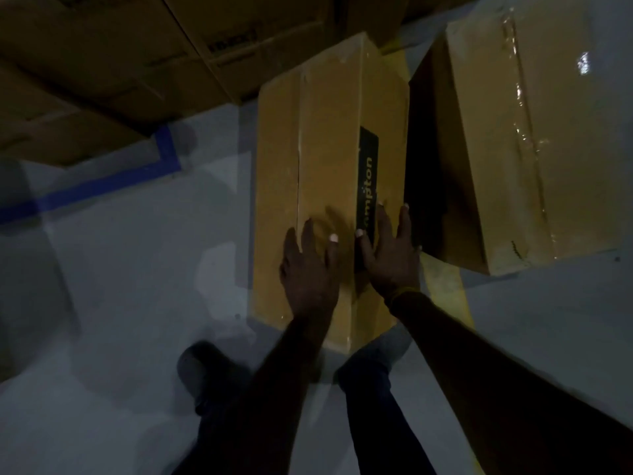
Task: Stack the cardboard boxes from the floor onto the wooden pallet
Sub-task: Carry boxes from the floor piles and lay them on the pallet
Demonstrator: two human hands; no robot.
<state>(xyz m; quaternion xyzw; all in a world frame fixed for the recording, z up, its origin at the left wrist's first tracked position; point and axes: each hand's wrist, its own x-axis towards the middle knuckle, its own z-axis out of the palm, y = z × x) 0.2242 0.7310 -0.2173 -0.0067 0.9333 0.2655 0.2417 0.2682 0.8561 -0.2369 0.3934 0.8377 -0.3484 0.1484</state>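
A long tan cardboard box (329, 149) with a black label stands on the grey floor in the middle of the view. Both my hands lie flat on its near top face with fingers spread. My left hand (310, 269) rests left of the label. My right hand (390, 255) covers the label's near end, by the box's right edge. Neither hand grips anything. A second, larger taped box (520, 138) stands on the floor just to the right, close to the first. No wooden pallet shows in the view.
Several stacked cardboard boxes (113, 53) fill the upper left in shadow. Blue tape (102, 183) and a yellow line (448, 286) mark the floor. My feet and legs (205, 375) are below the box. Open floor (120, 286) lies to the left.
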